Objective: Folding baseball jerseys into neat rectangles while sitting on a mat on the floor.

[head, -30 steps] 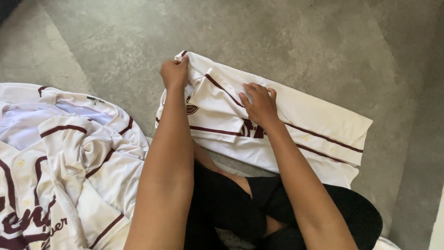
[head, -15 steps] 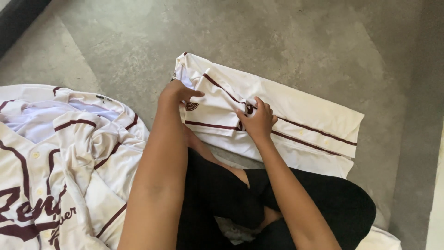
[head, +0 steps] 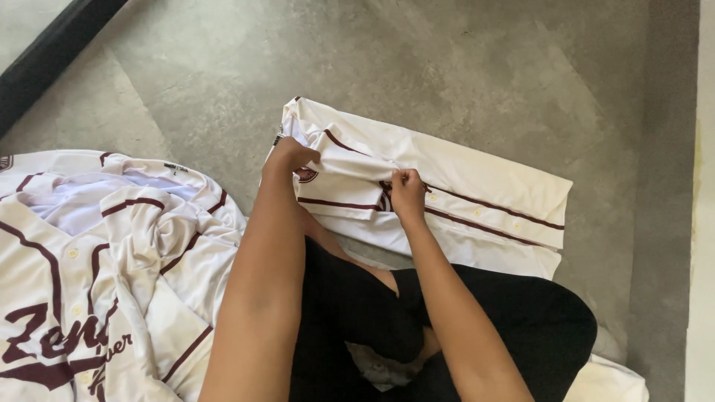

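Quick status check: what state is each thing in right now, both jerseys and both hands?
Folded jersey: folded into a long strip on the floor, its near end gathered up by both hands.
Loose jersey: unfolded, rumpled, front side up.
Left hand: closed on the folded jersey's end.
Right hand: pinching a fold near its middle.

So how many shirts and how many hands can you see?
White jerseys with dark red trim: 2, a folded jersey held by both hands and a loose jersey beside it
Hands: 2, left hand and right hand
Total: 4
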